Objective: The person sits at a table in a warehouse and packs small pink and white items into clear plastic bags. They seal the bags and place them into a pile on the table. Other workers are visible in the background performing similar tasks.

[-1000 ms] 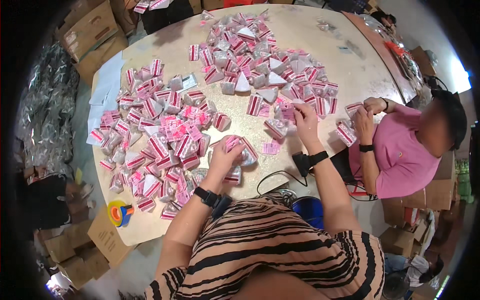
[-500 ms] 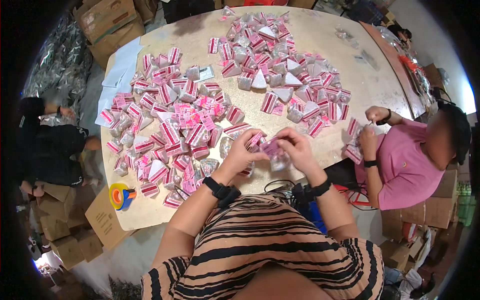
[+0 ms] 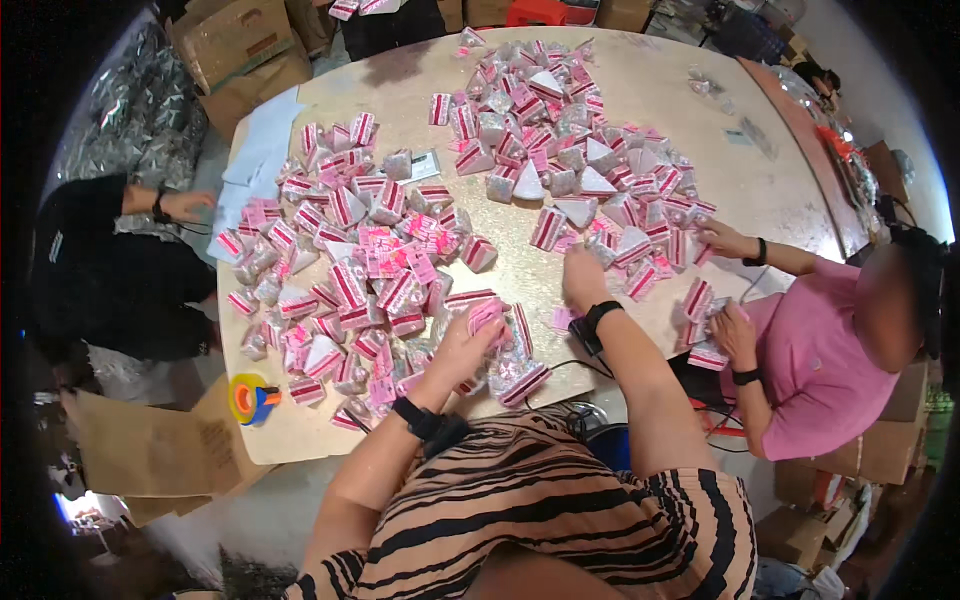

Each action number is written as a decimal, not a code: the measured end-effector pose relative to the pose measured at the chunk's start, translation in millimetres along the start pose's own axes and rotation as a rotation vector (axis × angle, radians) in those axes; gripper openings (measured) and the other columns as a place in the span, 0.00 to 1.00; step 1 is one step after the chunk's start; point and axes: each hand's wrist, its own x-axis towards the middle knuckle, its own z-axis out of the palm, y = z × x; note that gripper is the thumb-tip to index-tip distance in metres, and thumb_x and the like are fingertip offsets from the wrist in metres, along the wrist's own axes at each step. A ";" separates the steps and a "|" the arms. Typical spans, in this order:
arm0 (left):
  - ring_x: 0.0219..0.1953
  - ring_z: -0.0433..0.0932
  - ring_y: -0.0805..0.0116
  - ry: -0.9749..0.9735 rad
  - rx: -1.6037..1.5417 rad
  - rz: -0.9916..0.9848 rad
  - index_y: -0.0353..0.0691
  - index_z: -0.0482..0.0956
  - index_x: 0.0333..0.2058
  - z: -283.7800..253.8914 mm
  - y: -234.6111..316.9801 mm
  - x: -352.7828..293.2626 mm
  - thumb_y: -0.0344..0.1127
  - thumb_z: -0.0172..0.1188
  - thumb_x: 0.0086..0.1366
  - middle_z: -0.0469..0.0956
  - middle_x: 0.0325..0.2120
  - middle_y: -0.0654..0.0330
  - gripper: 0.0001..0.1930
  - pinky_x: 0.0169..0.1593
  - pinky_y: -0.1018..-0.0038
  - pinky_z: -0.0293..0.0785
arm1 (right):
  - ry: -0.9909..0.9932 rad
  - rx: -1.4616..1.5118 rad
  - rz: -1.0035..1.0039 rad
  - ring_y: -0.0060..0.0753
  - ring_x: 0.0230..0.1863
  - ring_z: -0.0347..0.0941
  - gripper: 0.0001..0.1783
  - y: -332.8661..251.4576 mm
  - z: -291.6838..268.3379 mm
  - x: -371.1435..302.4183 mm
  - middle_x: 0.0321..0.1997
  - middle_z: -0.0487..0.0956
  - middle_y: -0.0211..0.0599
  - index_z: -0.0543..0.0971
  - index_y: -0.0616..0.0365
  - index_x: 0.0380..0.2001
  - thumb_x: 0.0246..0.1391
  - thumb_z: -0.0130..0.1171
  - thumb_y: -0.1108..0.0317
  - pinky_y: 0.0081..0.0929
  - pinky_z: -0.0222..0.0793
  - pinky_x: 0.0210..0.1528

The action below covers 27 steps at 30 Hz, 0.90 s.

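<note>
My left hand (image 3: 462, 350) is closed round pink printed cards (image 3: 487, 314) near the table's front edge. Just right of it, cake-slice-shaped pieces in clear wrap (image 3: 522, 383), striped pink and white, hang or lie close together; whether that hand also grips them is hidden. My right hand (image 3: 584, 282) stretches forward to the near edge of the far-right pile of wrapped cake slices (image 3: 632, 243). Its fingers are mostly hidden behind the back of the hand, beside a pink card. A second big pile of wrapped slices (image 3: 345, 285), with pink cards on top, spreads left of my left hand.
A co-worker in a pink shirt (image 3: 815, 360) sits at the right, one hand at the pile, the other near wrapped slices. Another person in black (image 3: 120, 270) is at the left. An orange-and-blue tape dispenser (image 3: 253, 398) stands at the table's (image 3: 300, 440) near-left edge.
My hands have parted: the right left the pink card it was handling and reached forward to the pile. The left moved slightly down and left. The co-worker's hand moved to the pile.
</note>
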 end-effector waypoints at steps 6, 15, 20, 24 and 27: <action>0.27 0.71 0.80 0.105 -0.033 -0.057 0.36 0.70 0.39 -14.7 3.6 -8.4 0.34 0.50 0.65 0.73 0.24 0.67 0.09 0.32 0.82 0.67 | 0.068 -0.248 -0.048 0.37 0.36 0.74 0.07 -8.5 19.7 34.9 0.34 0.75 0.44 0.77 0.61 0.29 0.47 0.50 0.73 0.30 0.74 0.32; 0.31 0.72 0.78 0.239 0.227 -0.148 0.34 0.71 0.43 -0.4 43.4 -8.3 0.36 0.62 0.56 0.74 0.28 0.63 0.18 0.36 0.80 0.69 | 0.424 0.330 0.020 0.50 0.33 0.73 0.06 14.5 -14.2 42.2 0.32 0.75 0.47 0.75 0.60 0.29 0.49 0.50 0.71 0.40 0.69 0.36; 0.37 0.71 0.76 0.176 0.188 -0.011 0.38 0.72 0.39 -15.8 17.6 -0.1 0.33 0.68 0.49 0.74 0.32 0.64 0.19 0.42 0.77 0.68 | 0.502 0.559 -0.327 0.47 0.33 0.71 0.04 0.1 -129.9 15.5 0.30 0.73 0.43 0.74 0.62 0.29 0.46 0.52 0.77 0.35 0.66 0.36; 0.34 0.70 0.77 0.148 0.153 -0.026 0.38 0.70 0.38 -17.8 50.4 1.1 0.32 0.71 0.45 0.72 0.30 0.67 0.22 0.39 0.78 0.68 | 0.278 0.483 -0.587 0.41 0.32 0.72 0.06 -33.6 -226.8 -37.3 0.29 0.73 0.40 0.73 0.64 0.28 0.43 0.55 0.81 0.29 0.66 0.33; 0.35 0.69 0.77 0.103 0.289 0.199 0.39 0.69 0.40 -21.4 50.0 6.6 0.31 0.72 0.41 0.72 0.32 0.67 0.26 0.39 0.79 0.67 | 0.076 0.533 -0.618 0.42 0.34 0.72 0.09 -57.9 -255.5 -72.3 0.31 0.73 0.40 0.74 0.62 0.30 0.41 0.56 0.80 0.30 0.67 0.35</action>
